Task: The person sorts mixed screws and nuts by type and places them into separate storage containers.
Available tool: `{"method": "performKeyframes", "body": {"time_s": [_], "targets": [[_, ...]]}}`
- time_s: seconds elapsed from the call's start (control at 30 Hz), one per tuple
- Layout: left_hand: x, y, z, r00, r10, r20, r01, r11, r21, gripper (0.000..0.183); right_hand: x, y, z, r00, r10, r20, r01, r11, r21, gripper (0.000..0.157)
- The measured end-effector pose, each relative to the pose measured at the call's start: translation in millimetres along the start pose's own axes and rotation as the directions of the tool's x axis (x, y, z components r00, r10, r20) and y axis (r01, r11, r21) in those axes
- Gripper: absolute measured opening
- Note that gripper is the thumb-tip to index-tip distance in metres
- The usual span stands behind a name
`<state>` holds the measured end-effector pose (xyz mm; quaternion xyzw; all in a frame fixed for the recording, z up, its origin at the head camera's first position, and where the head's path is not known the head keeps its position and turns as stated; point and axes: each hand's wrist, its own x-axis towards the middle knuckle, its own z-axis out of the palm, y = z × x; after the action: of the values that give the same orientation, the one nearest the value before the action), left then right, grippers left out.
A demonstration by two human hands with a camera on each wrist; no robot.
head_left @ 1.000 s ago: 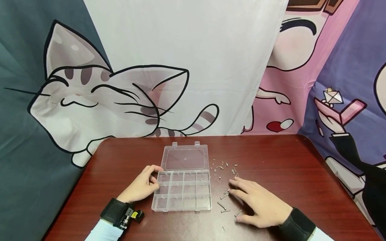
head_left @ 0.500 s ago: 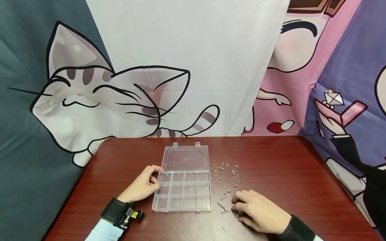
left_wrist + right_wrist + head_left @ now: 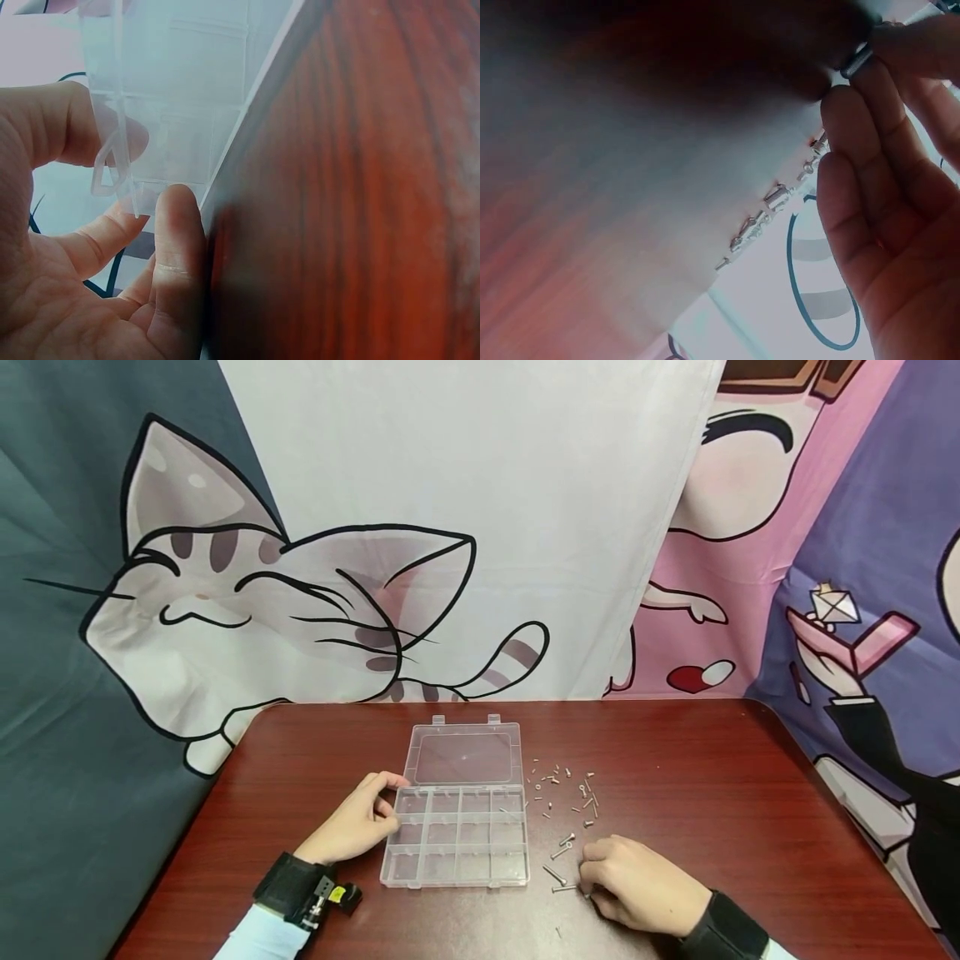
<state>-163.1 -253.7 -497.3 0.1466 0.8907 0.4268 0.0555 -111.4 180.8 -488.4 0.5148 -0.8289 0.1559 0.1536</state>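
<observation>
A clear plastic compartment box [image 3: 454,884] lies on the table with its lid [image 3: 465,756] folded back, away from me. My left hand [image 3: 352,822] holds the box by its left edge, thumb and fingers at the wall in the left wrist view. To the right of the box, my right hand [image 3: 645,885] is low over the table and pinches a small metal screw [image 3: 857,61] between thumb and fingertips. Longer screws [image 3: 554,875] lie just left of that hand. Smaller screws and bits of hardware [image 3: 588,802] are scattered farther back.
The reddish-brown wooden table [image 3: 712,785] ends at a cartoon-print cloth [image 3: 570,527] hanging behind it. A single tiny piece [image 3: 558,932] lies near the front. Each wrist wears a black band [image 3: 723,928].
My right hand has drawn back toward me from the scattered screws, and its spread fingers have closed on one screw. My left hand stays at the box edge.
</observation>
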Motion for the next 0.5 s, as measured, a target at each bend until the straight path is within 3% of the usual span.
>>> {"method": "performKeyframes", "body": {"time_s": [0.33,0.5], "targets": [[0.2,4.1,-2.6,1.0,-0.001,0.021,0.001,1.0,-0.011,0.049,21.2,13.1,2.0,0.994,0.105,-0.032,-0.099,0.986,0.137,0.03],[-0.9,5.9,-8.2,0.997,-0.047,0.055,0.05,0.997,-0.06,0.052,39.3,23.7,3.1,0.987,0.143,-0.072,-0.126,0.971,0.203,0.029]]}}
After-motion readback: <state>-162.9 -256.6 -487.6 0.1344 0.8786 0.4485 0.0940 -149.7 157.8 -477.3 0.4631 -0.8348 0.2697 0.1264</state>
